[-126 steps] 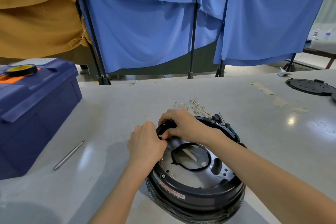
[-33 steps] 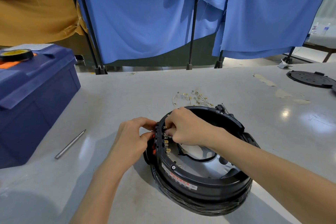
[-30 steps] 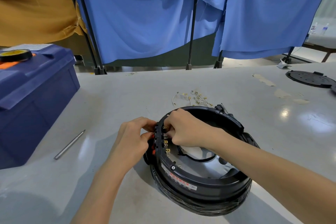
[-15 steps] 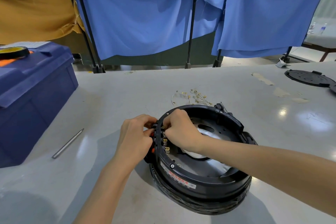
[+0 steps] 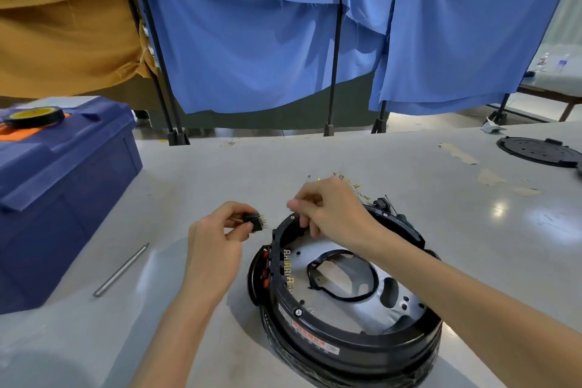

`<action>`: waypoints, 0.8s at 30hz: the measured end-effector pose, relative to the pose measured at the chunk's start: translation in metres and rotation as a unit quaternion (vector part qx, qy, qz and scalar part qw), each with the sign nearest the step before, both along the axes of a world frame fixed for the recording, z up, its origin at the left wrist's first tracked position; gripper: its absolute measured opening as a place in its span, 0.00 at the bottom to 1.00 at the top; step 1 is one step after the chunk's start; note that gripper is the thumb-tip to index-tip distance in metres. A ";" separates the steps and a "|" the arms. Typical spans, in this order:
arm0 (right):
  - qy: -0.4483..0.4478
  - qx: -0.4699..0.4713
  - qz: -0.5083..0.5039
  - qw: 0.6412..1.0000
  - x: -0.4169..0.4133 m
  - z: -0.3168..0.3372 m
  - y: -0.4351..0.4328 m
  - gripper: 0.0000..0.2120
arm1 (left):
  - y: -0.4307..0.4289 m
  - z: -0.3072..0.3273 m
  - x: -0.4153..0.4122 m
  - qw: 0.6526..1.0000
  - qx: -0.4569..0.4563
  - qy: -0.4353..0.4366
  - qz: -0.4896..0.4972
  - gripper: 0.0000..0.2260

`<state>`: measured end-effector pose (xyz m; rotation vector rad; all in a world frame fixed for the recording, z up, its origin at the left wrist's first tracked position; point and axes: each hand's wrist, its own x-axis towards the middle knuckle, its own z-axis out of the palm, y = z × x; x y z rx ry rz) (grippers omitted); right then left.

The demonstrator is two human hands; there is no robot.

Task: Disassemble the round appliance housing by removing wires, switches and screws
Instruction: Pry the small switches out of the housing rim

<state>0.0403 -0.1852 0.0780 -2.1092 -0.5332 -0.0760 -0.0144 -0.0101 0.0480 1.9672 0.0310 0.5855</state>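
We see the housing point(image 5: 346, 299) lying open side up on the grey worktop point(image 5: 315, 154), near its front edge and right of centre. Our left hand point(image 5: 217, 242) is off its left rim, pinching a small black switch point(image 5: 255, 222) with its metal pins pointing towards the housing, clear of the rim. Our right hand point(image 5: 330, 211) sits over the far left rim, fingers curled with the tips pinched together; we cannot tell what they grip, if anything. Just behind it lies a scatter of small brass screws point(image 5: 352, 183). Left of us a thin metal rod point(image 5: 121, 269) lies on bare worktop, between the housing and a blue toolbox point(image 5: 63, 186) at the left edge. To the right there is wide open surface up to a black disc point(image 5: 538, 151) at the far right.
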 end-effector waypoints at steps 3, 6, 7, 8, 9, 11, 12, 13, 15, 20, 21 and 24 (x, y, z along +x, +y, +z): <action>-0.006 0.025 0.058 0.998 -0.003 0.008 0.003 0.06 | -0.024 0.010 0.000 0.999 0.000 -0.022 -0.038 0.19; -0.022 0.016 0.060 0.998 -0.001 0.013 -0.004 0.03 | -0.031 0.016 0.007 0.998 -0.028 -0.035 -0.040 0.17; -0.025 0.013 0.056 0.998 0.000 0.014 -0.008 0.03 | -0.031 0.017 0.010 0.998 -0.037 -0.036 -0.041 0.17; -0.025 0.009 0.054 0.998 0.002 0.015 -0.011 0.03 | -0.032 0.017 0.011 0.997 -0.044 -0.035 -0.044 0.17; -0.026 0.006 0.053 0.998 0.003 0.016 -0.013 0.02 | -0.033 0.017 0.013 0.997 -0.052 -0.033 -0.052 0.16; -0.040 -0.008 0.036 0.998 0.009 0.015 -0.016 0.02 | -0.034 0.017 0.020 0.994 -0.074 -0.026 -0.071 0.15; -0.055 -0.024 0.016 0.998 0.014 0.014 -0.017 0.03 | -0.032 0.015 0.027 0.994 -0.085 -0.019 -0.072 0.13; -0.071 -0.049 -0.012 0.996 0.020 0.013 -0.019 0.04 | -0.030 0.013 0.035 0.993 -0.098 -0.006 -0.065 0.12; -0.091 -0.104 -0.058 0.989 0.029 0.010 -0.025 0.06 | -0.022 0.005 0.053 0.990 -0.131 0.042 -0.029 0.09; -0.030 -0.141 -0.021 0.989 0.034 -0.002 -0.029 0.07 | -0.012 -0.029 0.078 0.976 -0.133 0.168 0.048 0.05; -0.028 -0.145 -0.012 0.989 0.034 -0.002 -0.028 0.08 | -0.012 -0.033 0.081 0.977 -0.108 0.169 0.068 0.05; -0.033 -0.149 -0.014 0.988 0.035 -0.003 -0.027 0.08 | -0.014 -0.033 0.087 0.974 0.030 0.185 0.125 0.05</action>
